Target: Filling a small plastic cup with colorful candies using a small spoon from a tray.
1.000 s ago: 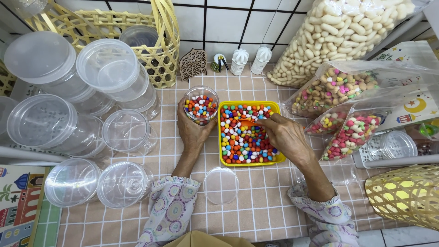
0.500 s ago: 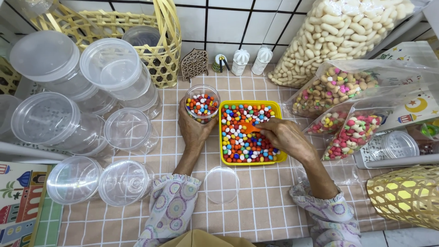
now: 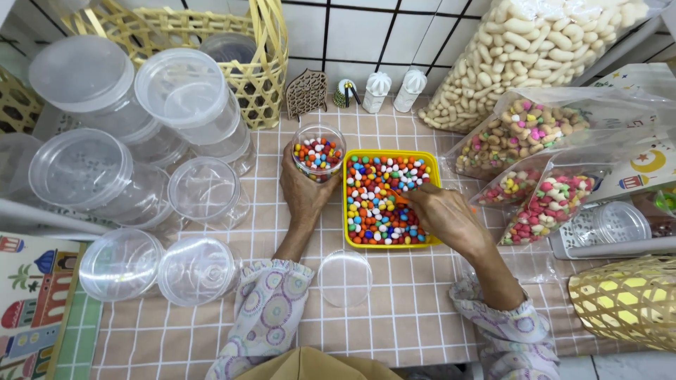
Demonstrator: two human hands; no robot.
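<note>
My left hand [image 3: 303, 193] is wrapped around a small clear jar [image 3: 318, 151] partly filled with colourful round candies; the jar stands just left of a yellow square tray [image 3: 391, 154]. The tray is full of the same candies [image 3: 373, 214]. My right hand [image 3: 443, 214] rests over the tray's right side, pinching a small orange scoop [image 3: 396, 198] whose tip lies in the candies. A clear round lid [image 3: 344, 279] lies on the checked cloth in front of the tray, between my forearms.
Several empty clear jars with lids [image 3: 91, 169] are stacked at the left beside a woven basket [image 3: 211, 42]. Bags of mixed snacks [image 3: 542, 197] and a large bag of pale puffs [image 3: 535, 42] crowd the right. A yellow wicker basket [image 3: 627, 302] sits at the near right.
My right hand has drawn the orange scoop a little nearer through the candies. My left hand has stayed on the jar.
</note>
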